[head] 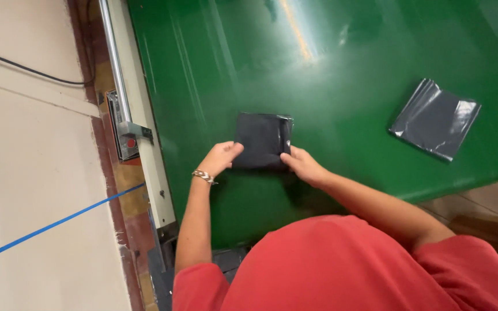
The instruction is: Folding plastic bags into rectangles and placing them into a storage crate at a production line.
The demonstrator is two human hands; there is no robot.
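Two dark plastic packets lie on a green table, and you hold one of them with both hands.

Your left hand (221, 158) pinches the near left corner of the folded dark packet (262, 139), fingers closed on its edge, and your right hand (300, 163) grips the near right corner the same way. That packet lies flat on the green table (329, 63), near its front edge and close to your body. One chain bracelet (204, 175) sits on your left wrist. The second dark packet (435, 118) lies alone, well apart to your right, tilted, with nothing between it and your hands. One metal rail (116, 63) runs along the table's left side, beside one small box with a red button (127, 141). One blue tape line (53, 226) and one black cable (24, 68) cross the pale floor to your left.
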